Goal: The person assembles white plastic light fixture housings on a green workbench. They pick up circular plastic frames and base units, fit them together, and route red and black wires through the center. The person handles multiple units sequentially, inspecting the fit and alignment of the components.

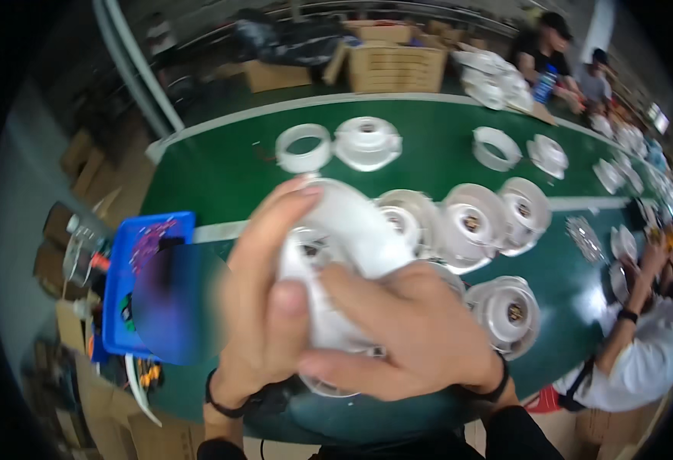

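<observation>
Close in front of me, both hands grip a round white plastic housing [363,230], tilted on its side and smeared by motion. My left hand [252,299] wraps its left edge, with the thumb bent across the front. From the right, my right hand [421,330] presses its fingers and thumb against the inner face. Just beyond my right hand stand several similar white housings with metal centres, among them one housing [472,224] in the middle and another [509,314] nearer my right wrist. Part of a white piece [329,387] shows beneath my hands.
A blue tray [109,314] of small parts lies at the left edge of the green table [221,161]. Farther back are a white ring [306,162] and a capped housing [367,146]. A co-worker [643,345] sits at the right; cardboard boxes [398,69] stand behind.
</observation>
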A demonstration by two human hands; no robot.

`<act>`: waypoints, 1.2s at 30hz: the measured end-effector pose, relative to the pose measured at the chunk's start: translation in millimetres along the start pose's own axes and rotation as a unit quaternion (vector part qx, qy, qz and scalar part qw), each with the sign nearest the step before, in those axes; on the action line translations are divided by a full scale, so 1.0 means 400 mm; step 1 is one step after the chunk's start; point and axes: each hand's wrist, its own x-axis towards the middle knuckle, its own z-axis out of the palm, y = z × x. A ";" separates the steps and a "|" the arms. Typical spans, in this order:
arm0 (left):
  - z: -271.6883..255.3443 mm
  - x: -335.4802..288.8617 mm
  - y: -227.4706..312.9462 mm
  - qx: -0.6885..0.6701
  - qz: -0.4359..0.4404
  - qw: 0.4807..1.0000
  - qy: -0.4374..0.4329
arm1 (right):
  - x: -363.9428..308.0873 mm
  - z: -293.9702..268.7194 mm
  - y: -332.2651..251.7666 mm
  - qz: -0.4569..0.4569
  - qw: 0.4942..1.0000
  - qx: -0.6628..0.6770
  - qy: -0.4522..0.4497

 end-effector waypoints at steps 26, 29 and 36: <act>-0.025 0.025 -0.021 -0.093 0.135 0.986 0.001 | 0.001 -0.066 0.029 -0.130 0.989 0.040 -0.052; -0.020 0.025 -0.031 0.019 0.213 0.977 0.012 | -0.010 -0.035 -0.003 -0.062 0.998 0.002 -0.013; -0.043 0.031 -0.027 0.070 0.186 0.978 -0.063 | -0.013 -0.038 -0.024 0.130 0.991 0.030 0.022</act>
